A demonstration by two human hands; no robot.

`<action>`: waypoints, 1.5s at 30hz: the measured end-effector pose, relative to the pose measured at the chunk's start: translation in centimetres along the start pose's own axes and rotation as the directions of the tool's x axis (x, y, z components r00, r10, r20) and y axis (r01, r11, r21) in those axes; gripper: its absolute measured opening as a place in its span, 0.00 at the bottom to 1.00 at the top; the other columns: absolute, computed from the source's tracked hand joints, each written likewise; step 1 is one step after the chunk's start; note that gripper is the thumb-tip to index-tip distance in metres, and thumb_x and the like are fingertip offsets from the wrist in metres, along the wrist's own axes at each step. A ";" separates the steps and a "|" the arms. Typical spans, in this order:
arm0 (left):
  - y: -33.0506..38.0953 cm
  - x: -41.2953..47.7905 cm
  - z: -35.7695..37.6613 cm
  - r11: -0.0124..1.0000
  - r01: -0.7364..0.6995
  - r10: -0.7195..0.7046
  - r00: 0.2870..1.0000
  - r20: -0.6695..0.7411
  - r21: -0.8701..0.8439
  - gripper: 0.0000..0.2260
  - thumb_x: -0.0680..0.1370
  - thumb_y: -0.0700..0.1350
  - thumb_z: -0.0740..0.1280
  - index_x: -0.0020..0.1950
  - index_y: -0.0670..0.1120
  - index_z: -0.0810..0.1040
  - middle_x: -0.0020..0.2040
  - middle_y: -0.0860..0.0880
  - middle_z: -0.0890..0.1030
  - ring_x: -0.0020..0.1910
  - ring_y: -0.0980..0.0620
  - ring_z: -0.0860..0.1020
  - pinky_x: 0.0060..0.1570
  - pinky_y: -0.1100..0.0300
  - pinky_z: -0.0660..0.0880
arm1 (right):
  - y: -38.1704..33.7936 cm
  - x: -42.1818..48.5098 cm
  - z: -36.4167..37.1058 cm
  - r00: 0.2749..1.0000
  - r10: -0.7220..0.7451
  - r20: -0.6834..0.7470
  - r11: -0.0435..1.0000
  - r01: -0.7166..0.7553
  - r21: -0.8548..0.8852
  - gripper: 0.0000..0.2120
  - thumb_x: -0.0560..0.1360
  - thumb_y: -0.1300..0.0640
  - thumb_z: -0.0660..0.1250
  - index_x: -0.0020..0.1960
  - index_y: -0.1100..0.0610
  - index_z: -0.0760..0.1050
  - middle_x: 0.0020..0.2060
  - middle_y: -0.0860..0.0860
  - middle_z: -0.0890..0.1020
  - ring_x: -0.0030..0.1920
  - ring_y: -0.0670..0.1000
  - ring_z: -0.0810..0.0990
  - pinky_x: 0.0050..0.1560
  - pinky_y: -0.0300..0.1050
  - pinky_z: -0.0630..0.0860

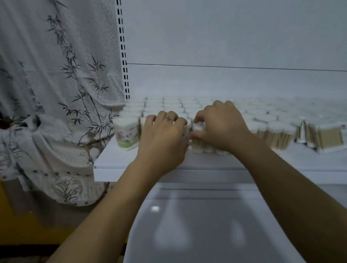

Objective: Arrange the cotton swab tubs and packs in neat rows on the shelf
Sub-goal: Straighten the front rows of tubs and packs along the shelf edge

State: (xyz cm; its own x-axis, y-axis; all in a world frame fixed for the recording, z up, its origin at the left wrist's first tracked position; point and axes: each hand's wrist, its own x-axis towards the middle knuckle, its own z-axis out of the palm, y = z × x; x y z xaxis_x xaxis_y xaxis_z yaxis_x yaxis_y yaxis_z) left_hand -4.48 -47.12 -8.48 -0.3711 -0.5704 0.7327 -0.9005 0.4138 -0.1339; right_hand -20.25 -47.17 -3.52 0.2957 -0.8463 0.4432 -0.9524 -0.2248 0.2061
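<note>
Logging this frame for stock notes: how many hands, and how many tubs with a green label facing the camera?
Hands: 2 (left hand, right hand, fingers curled on a swab pack)
Tubs showing a green label: 1
Total: 3
Lids behind: too blurred to count.
</note>
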 end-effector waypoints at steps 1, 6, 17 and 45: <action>0.1 -0.2 0.0 1.000 -0.003 0.003 1.000 -0.011 -0.019 0.14 0.71 0.52 0.72 0.50 0.44 0.80 0.47 0.45 0.80 0.46 0.42 0.77 0.46 0.51 0.67 | -0.2 -0.1 0.1 1.000 0.007 -0.014 1.000 -0.007 -0.003 0.20 0.76 0.38 0.64 0.61 0.49 0.78 0.54 0.49 0.81 0.58 0.53 0.73 0.57 0.48 0.63; 0.3 -1.1 -0.4 0.990 0.018 -0.023 0.999 -0.029 -0.141 0.18 0.67 0.49 0.76 0.53 0.44 0.80 0.48 0.46 0.81 0.47 0.42 0.78 0.49 0.51 0.67 | -0.4 -1.2 -0.2 0.996 0.063 -0.060 0.977 -0.049 0.206 0.11 0.77 0.50 0.67 0.57 0.49 0.79 0.54 0.47 0.81 0.55 0.50 0.76 0.50 0.43 0.69; 0.8 0.9 -1.2 0.976 -0.034 0.070 0.985 0.160 -0.213 0.27 0.77 0.58 0.66 0.73 0.51 0.66 0.73 0.52 0.68 0.77 0.53 0.57 0.74 0.55 0.37 | 2.4 -3.7 -1.3 0.997 0.063 0.051 0.857 -0.080 0.510 0.12 0.72 0.65 0.69 0.49 0.50 0.83 0.45 0.43 0.80 0.47 0.42 0.74 0.42 0.19 0.64; 4.0 4.0 0.8 0.996 0.010 0.003 0.987 0.159 -0.086 0.10 0.78 0.53 0.63 0.57 0.51 0.73 0.54 0.51 0.78 0.52 0.49 0.76 0.62 0.54 0.59 | 6.6 -4.3 0.3 0.993 0.115 -0.004 0.987 -0.114 0.110 0.16 0.77 0.49 0.65 0.65 0.46 0.74 0.62 0.47 0.78 0.63 0.51 0.72 0.64 0.49 0.60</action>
State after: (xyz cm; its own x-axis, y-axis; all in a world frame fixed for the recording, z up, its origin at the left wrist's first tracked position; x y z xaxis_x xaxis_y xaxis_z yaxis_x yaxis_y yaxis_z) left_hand -9.70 -48.35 -6.67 -0.4055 -0.6745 0.6170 -0.8813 0.4676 -0.0681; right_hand -27.85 -45.22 -4.32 0.1846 -0.8645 0.4675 -0.9822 -0.1787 0.0575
